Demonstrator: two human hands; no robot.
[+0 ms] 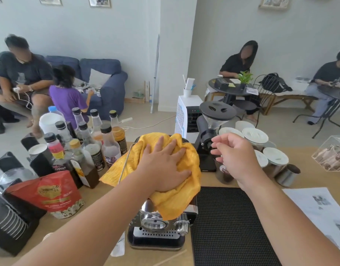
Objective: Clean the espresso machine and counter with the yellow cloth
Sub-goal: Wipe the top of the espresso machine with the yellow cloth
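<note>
The yellow cloth (171,198) is draped over the top of the espresso machine (159,225), which stands at the middle of the wooden counter (100,194). My left hand (165,164) lies flat on the cloth with its fingers spread, pressing it onto the machine's top. My right hand (236,156) hovers to the right of the machine, above the counter, with loosely curled fingers and nothing in it. The machine's steam wand (125,166) sticks out on the left, over the cloth's edge. The drip tray (155,240) shows below.
Several syrup bottles (92,143) and a red bag (50,194) crowd the left. A black grinder (211,127) stands just right of the machine, with white lidded jars (265,148) behind. A black rubber mat (228,225) and papers (322,212) lie at the right. People sit in the room beyond.
</note>
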